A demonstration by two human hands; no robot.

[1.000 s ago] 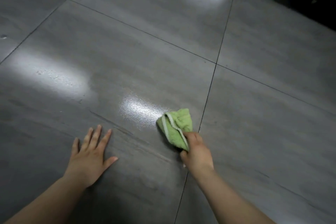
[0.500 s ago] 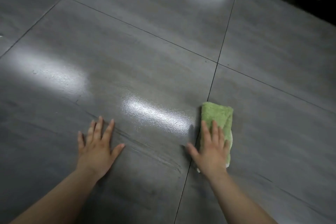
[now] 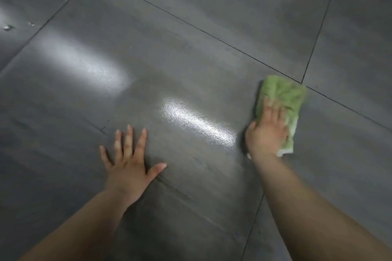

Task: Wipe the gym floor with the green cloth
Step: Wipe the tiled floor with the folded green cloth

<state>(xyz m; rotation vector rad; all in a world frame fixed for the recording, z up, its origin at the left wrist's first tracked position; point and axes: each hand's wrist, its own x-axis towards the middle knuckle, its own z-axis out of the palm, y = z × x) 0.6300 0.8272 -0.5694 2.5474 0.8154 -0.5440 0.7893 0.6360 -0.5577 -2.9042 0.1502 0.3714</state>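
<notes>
The green cloth (image 3: 283,93) lies folded flat on the grey tiled floor (image 3: 191,59), right of centre, close to a crossing of tile seams. My right hand (image 3: 267,131) presses flat on the cloth's near half, fingers spread and blurred by motion; a white edge of the cloth shows by my wrist. My left hand (image 3: 129,165) rests palm down on the bare floor to the left, fingers apart, holding nothing.
Dark seams (image 3: 314,44) divide the large glossy tiles. Bright light reflections (image 3: 197,123) lie between my hands and further left. Small pale specks (image 3: 8,27) sit at the far left edge.
My right hand went from pinching the bunched cloth to pressing it flat, and has slid it forward and right toward the seam crossing. My left hand stayed planted on the floor.
</notes>
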